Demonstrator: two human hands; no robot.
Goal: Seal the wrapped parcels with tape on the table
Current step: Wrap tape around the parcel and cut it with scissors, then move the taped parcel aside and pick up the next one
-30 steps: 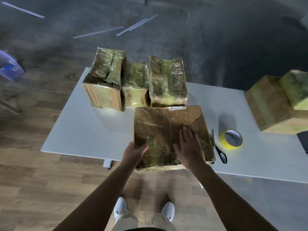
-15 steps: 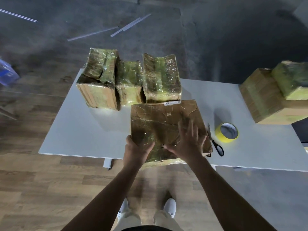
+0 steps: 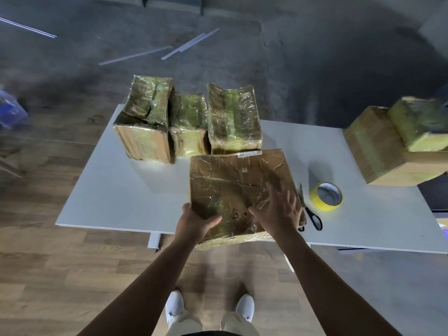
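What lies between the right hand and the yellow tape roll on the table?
Black-handled scissors lie there on the table, beside the parcel under the right hand; the head view shows them.

You get no readable text here: no word, brand or number comes through on anything. The one label in sight is a small white strip [image 3: 249,154] stuck on top of the flat wrapped parcel [image 3: 232,185] that lies at the near edge of the table [image 3: 121,190]. The strip sits along the parcel's far edge, toward its far-right corner. It carries a few dark marks — too small and blurred under the film for you to make out.
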